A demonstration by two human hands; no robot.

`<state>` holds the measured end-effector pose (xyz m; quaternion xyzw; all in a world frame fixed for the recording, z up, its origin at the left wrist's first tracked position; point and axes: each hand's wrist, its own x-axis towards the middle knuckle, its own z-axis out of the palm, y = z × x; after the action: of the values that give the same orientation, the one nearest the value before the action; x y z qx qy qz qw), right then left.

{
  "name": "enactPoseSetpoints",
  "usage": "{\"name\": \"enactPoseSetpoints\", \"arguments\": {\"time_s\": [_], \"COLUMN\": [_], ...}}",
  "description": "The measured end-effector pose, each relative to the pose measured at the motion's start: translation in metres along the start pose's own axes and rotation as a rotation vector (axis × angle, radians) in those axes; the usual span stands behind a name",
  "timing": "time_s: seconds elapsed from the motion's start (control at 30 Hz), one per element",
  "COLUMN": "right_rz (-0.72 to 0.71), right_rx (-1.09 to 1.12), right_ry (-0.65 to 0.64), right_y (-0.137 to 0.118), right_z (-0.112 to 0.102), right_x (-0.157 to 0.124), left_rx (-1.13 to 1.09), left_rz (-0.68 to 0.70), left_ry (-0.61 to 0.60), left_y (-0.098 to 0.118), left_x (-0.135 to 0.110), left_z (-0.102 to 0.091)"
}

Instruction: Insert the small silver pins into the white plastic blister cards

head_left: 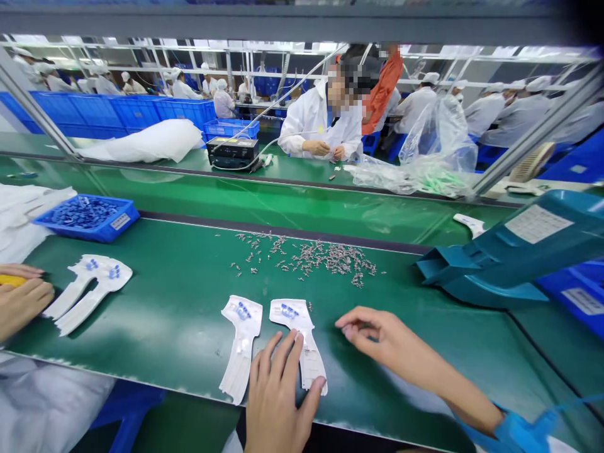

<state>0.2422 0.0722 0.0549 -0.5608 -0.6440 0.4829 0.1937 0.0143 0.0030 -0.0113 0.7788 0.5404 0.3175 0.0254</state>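
Two white plastic handle halves lie side by side in front of me, each with blue pieces at its wide end: a left half (pixel 238 343) and a right half (pixel 309 352). My left hand (pixel 278 390) lies over the right half's edge, fingers stretched and apart, fingertips and thumb against it. To the right, my right hand (pixel 377 336) hovers over the green bench (pixel 179 314), thumb and forefinger drawn together; anything between them is too small to make out. Beyond both hands lies a scatter of small metal screw-like parts (pixel 335 257). A blue band circles my right wrist.
At the left, a co-worker's hands (pixel 23 299) hold something yellow beside more white halves (pixel 92 283). A blue tray (pixel 89 217) of blue pieces stands behind. A teal scoop-like holder (pixel 514 245) stands at the right. Across the bench sits another person (pixel 325 119).
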Motion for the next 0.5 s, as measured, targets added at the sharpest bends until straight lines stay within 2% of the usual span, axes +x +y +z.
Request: {"name": "enactPoseSetpoints", "arguments": {"time_s": [0.1,0.2,0.37,0.5], "right_rz": [0.0,0.021,0.079,0.095], "right_rx": [0.222,0.358,0.432,0.443], "right_ry": [-0.158,-0.241,-0.262,-0.256], "right_y": [-0.016,-0.022,-0.021,-0.018], "right_z": [0.029,0.045,0.048,0.045], "right_x": [-0.003,-0.002,0.001,0.002], "left_rx": [-0.221,-0.382,-0.434,-0.418], "left_rz": [-0.1,-0.102,-0.093,-0.075], "left_ry": [0.108,0.196,0.212,0.164], "left_y": [0.007,0.013,0.014,0.012], "left_x": [-0.001,-0.001,0.003,0.005], "left_z": [-0.002,-0.003,-0.005,-0.007]}}
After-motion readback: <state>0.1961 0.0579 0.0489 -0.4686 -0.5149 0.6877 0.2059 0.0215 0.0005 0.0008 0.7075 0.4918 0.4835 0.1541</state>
